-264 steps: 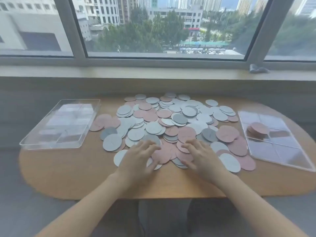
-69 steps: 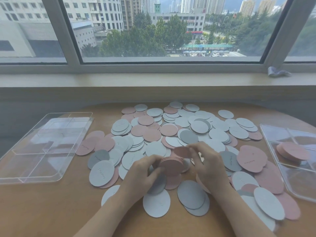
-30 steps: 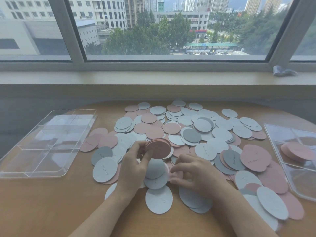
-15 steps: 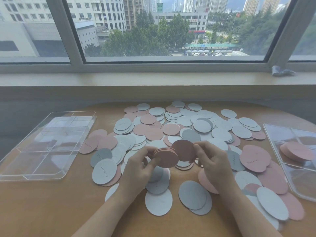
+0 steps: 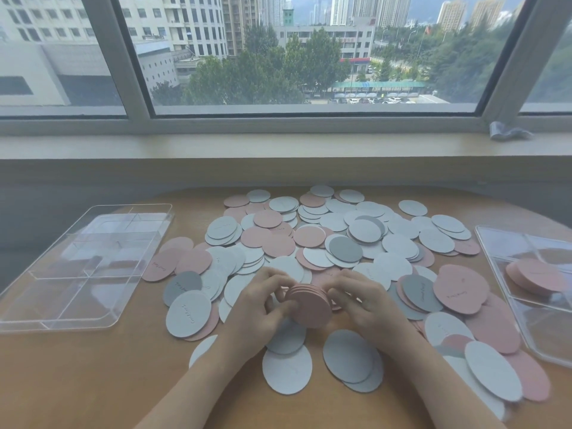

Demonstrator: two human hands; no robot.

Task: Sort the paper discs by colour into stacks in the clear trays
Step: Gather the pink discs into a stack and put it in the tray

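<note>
Right tray – pink stack; left tray bare

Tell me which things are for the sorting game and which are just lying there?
For the sorting:
pink stack, held by left hand and right hand
loose discs
left tray
right tray, pink pile inside

Just lying there:
crumpled scrap on the sill
</note>
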